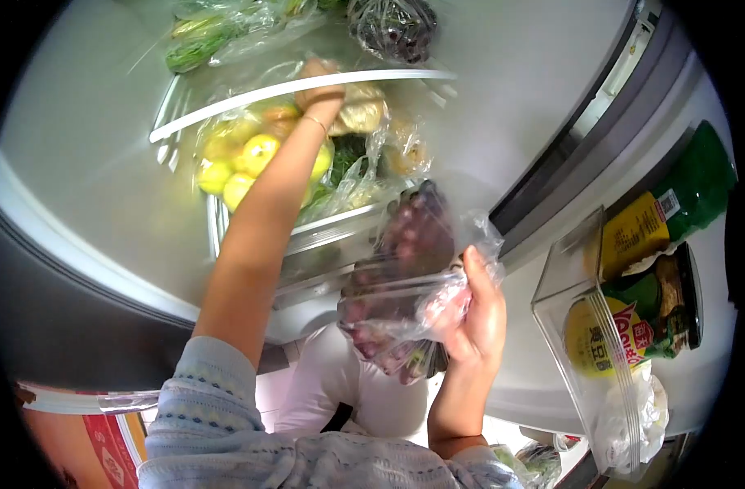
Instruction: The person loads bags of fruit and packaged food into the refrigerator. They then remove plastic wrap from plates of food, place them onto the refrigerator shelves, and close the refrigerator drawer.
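Observation:
My right hand (480, 314) is closed around the gathered top of a clear plastic bag of dark purple grapes (417, 232), which hangs in front of the open fridge drawer (331, 226). My left hand (320, 91) reaches deep into the fridge, at the white front edge of the glass shelf (372, 77). Its fingers are blurred and partly hidden, so their grip does not show. Beside the left forearm, yellow-green round fruits (258, 153) lie bagged in the drawer. A pale bagged item (361, 110) is close to the left hand.
On the upper shelf are bagged green vegetables (201, 45) and another bag of dark fruit (393, 31). To the right, the door's clear bin (572, 297) holds a yellow-labelled jar (596, 338) and a green-and-yellow packet (641, 232). Bagged greens (539, 463) sit low down.

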Motion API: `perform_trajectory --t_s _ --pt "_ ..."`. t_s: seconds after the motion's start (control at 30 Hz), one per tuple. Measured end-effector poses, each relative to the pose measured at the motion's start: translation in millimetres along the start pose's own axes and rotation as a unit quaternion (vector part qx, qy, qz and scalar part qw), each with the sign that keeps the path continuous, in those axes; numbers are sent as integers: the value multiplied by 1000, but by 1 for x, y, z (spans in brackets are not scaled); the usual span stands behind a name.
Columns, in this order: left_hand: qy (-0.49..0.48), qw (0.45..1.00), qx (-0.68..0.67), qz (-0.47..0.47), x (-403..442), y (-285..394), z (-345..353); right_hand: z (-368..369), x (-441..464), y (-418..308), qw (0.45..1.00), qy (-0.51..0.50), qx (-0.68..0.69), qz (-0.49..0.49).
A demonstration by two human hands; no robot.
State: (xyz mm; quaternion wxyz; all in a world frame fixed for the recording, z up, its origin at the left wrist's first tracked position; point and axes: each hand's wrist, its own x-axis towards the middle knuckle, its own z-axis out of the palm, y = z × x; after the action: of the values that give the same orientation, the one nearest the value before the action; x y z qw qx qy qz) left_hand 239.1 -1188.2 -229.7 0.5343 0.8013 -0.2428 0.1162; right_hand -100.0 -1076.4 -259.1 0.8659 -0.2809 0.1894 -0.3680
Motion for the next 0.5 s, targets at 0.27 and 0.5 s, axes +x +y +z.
perform_trajectory --t_s 0.27,0.5 --pt "50 976 -101 186 -92 -18 -35 4 -6 5 1000 -3 -2 -24" --pt "40 960 -236 142 -151 12 -125 0 -5 -1 997 55 -51 -25"
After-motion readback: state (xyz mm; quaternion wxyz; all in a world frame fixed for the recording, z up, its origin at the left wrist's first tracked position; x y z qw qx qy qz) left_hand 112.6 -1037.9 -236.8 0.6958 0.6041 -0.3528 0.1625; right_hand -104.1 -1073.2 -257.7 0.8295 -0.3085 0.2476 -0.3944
